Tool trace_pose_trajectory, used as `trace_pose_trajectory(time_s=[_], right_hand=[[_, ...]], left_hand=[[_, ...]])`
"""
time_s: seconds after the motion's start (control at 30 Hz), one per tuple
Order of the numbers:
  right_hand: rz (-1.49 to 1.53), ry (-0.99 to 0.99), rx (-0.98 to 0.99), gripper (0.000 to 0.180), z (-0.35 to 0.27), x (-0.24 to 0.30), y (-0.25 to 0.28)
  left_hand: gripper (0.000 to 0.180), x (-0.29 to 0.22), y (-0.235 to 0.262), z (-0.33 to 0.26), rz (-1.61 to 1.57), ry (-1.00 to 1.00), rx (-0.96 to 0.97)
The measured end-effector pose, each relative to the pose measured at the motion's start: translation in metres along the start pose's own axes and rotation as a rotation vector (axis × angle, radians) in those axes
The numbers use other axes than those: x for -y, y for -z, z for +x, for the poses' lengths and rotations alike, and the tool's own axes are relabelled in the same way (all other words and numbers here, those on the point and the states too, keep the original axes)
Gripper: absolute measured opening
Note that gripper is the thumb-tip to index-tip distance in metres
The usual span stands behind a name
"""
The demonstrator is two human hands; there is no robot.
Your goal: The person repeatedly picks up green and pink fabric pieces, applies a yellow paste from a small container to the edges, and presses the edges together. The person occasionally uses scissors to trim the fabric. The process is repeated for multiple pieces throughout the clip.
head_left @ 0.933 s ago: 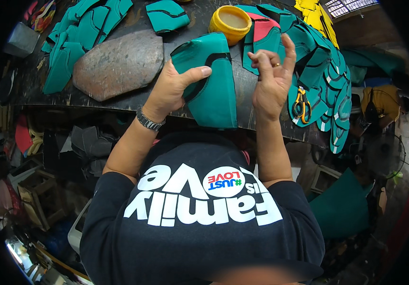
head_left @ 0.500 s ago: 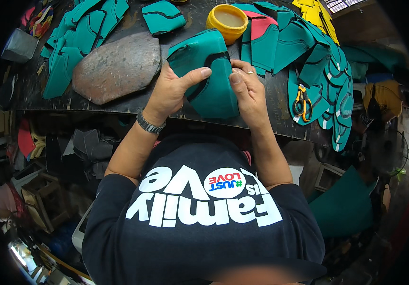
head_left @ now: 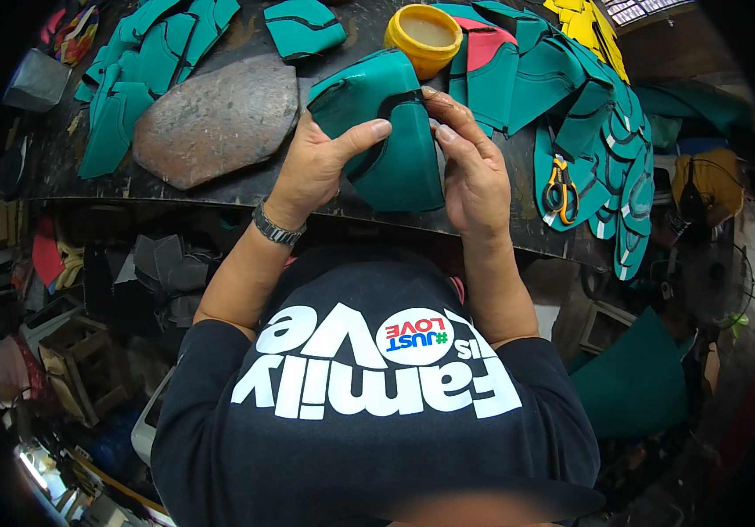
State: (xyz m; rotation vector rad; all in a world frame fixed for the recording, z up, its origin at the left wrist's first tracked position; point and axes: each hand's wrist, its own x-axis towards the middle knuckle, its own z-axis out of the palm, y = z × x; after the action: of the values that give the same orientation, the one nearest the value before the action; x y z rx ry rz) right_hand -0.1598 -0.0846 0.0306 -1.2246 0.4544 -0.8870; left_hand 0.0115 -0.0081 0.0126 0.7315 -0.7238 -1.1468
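Currently I log both hands, left hand (head_left: 312, 167) and right hand (head_left: 470, 171), pinching the teal cut piece (head_left: 395, 132) beside the yellow pot (head_left: 423, 37); uneven thumb pressure may misalign its dark seam.

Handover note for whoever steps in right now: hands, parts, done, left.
Left hand: grips the teal cut piece from its left side, thumb across the front.
Right hand: fingertips press the piece's dark seam near the top.
Piece is held over the dark workbench edge.
Yellow pot sits open just behind; flat stone slab to the left; scissors to the right.
Done: two layers meet at the seam.
Left: lower edges look unpressed.
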Motion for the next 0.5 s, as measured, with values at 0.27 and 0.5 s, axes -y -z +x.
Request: trace_pose_trajectory(time_s=[0.27, 0.5], right_hand=[[-0.652, 0.352, -0.116, 0.04, -0.006, -0.001, -0.009], [-1.484, 0.572, -0.171, 0.055, -0.008, -0.007, -0.012]], left_hand=[[0.031, 0.006, -0.009, -0.001, 0.152, -0.073, -0.005], [0.036, 0.011, -0.015, -0.001, 0.192, -0.153, 0.006]])
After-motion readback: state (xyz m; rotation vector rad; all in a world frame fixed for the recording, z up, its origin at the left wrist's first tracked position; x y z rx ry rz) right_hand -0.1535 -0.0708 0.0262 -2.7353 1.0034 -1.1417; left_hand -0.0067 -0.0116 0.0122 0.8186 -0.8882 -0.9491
